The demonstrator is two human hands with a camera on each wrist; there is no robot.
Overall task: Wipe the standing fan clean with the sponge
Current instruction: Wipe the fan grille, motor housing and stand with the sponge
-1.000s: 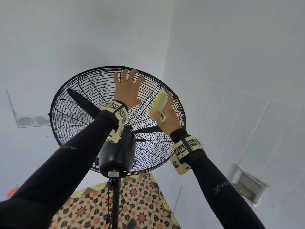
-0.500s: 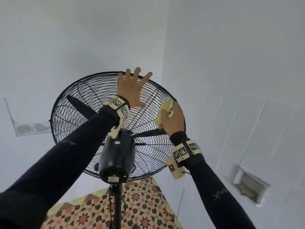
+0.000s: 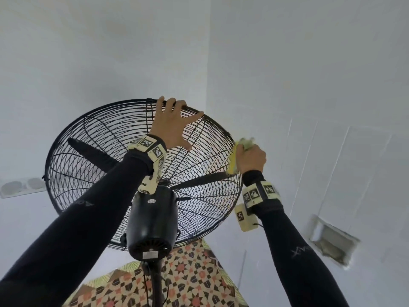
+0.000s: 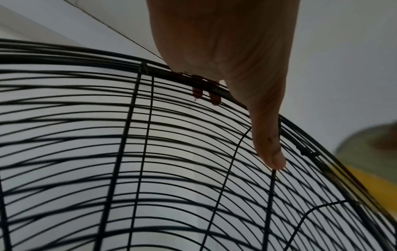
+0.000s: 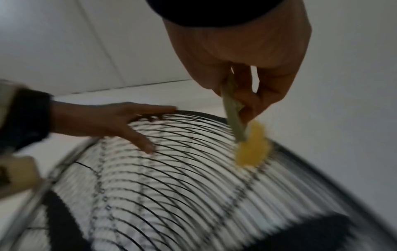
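At the top rim of the black wire-caged standing fan (image 3: pixel 106 165), your left hand (image 3: pixel 171 125) hooks its fingers over the cage edge, thumb spread against the wires. Your right hand (image 3: pixel 250 158) pinches the yellow-and-green sponge (image 3: pixel 233 161) tightly, pressing its yellow face onto the cage's right rim. Below the fan's black motor housing (image 3: pixel 152 224) lies a patterned floor mat (image 3: pixel 188 282).

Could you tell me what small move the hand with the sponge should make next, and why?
Probably slide the sponge further along the fan guard rim. The right hand grips it against the guard's right edge, while the left hand hooks over the top rim, steadying it; most of the rim lies beyond the sponge.
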